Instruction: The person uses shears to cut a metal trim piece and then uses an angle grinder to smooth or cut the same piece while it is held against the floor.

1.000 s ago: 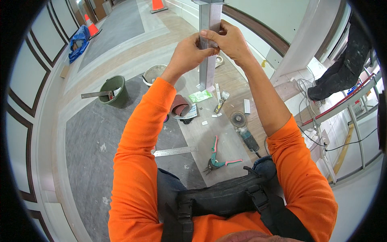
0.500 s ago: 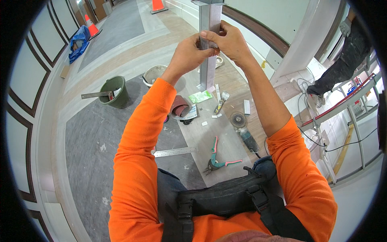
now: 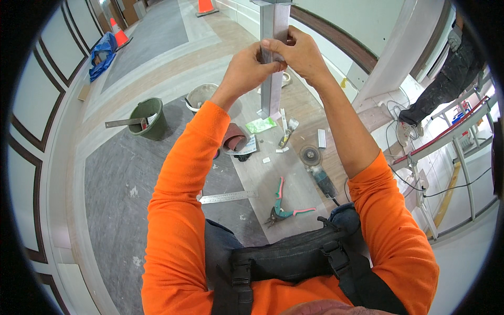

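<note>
A narrow upright post (image 3: pixel 269 89), grey on one face and pale on the other, stands on the floor ahead of me. Both hands meet around it at mid-height. My left hand (image 3: pixel 245 71) grips it from the left, thumb across the front and fingers curled against its edge. From the right, my right hand (image 3: pixel 303 56) wraps it with the thumb over the front and the fingers behind. Whether a small piece lies under the fingertips is hidden. Close to the post's foot are a green-and-white packet (image 3: pixel 261 125) and a scraper (image 3: pixel 287 134).
An angle grinder (image 3: pixel 320 176), tin snips (image 3: pixel 283 210), a steel ruler (image 3: pixel 228 197) and rolled sandpaper (image 3: pixel 234 139) lie before my knees. Left stand a green bucket (image 3: pixel 149 123) and a white bucket (image 3: pixel 198 97). A metal ladder (image 3: pixel 457 136) and another person's leg (image 3: pixel 436 94) are at right.
My hands stay on the post with almost no visible shift. At the right, the other person's leg and gloved hand have moved slightly.
</note>
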`<control>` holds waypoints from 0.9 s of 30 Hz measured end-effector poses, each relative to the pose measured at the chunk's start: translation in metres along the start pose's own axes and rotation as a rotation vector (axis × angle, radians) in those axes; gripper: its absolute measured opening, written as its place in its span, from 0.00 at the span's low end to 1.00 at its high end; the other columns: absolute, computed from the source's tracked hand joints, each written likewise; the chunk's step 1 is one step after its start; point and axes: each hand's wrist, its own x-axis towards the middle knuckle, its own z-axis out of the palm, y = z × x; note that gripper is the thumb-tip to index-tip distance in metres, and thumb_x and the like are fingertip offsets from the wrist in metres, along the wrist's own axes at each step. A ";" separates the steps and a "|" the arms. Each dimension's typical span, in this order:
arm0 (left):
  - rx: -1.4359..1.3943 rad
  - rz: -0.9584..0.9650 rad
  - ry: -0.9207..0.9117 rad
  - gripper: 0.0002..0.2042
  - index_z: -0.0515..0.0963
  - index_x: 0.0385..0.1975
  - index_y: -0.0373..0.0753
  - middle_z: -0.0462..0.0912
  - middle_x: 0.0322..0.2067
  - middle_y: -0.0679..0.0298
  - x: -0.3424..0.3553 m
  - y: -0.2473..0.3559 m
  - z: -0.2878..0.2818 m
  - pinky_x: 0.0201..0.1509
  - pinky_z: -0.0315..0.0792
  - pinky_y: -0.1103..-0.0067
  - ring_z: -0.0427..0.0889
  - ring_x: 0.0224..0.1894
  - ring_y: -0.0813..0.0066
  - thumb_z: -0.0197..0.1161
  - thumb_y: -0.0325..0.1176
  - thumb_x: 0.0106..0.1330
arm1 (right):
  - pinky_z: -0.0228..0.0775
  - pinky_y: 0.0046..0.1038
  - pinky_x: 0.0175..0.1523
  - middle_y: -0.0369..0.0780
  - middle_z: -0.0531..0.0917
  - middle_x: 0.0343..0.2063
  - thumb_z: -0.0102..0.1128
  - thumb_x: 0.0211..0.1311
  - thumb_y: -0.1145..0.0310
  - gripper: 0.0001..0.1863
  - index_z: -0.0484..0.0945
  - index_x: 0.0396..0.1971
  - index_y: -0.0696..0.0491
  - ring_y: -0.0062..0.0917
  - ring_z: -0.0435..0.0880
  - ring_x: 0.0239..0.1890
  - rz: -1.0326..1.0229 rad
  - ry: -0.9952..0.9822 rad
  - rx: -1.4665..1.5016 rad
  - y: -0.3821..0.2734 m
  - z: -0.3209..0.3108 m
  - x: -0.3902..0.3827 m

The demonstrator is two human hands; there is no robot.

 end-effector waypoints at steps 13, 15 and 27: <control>0.230 -0.413 -0.516 0.35 0.76 0.54 0.29 0.85 0.44 0.45 -0.102 -0.123 0.056 0.54 0.76 0.66 0.85 0.47 0.56 0.75 0.51 0.54 | 0.78 0.30 0.44 0.44 0.86 0.45 0.66 0.64 0.49 0.33 0.76 0.63 0.54 0.27 0.84 0.43 0.521 -0.674 -0.194 0.139 -0.060 -0.168; 0.444 -0.427 -0.753 0.37 0.75 0.53 0.28 0.84 0.46 0.39 -0.132 -0.141 0.086 0.55 0.76 0.64 0.84 0.50 0.48 0.76 0.52 0.50 | 0.78 0.33 0.50 0.45 0.87 0.46 0.69 0.62 0.51 0.31 0.78 0.61 0.52 0.33 0.86 0.46 0.550 -0.558 -0.271 0.215 -0.100 -0.266; 0.621 -0.356 -1.067 0.29 0.73 0.54 0.32 0.81 0.48 0.37 -0.233 -0.231 0.138 0.58 0.75 0.59 0.82 0.52 0.41 0.71 0.35 0.51 | 0.68 0.43 0.65 0.56 0.80 0.56 0.74 0.53 0.51 0.41 0.73 0.61 0.61 0.49 0.78 0.60 0.730 -0.332 -0.312 0.293 -0.030 -0.394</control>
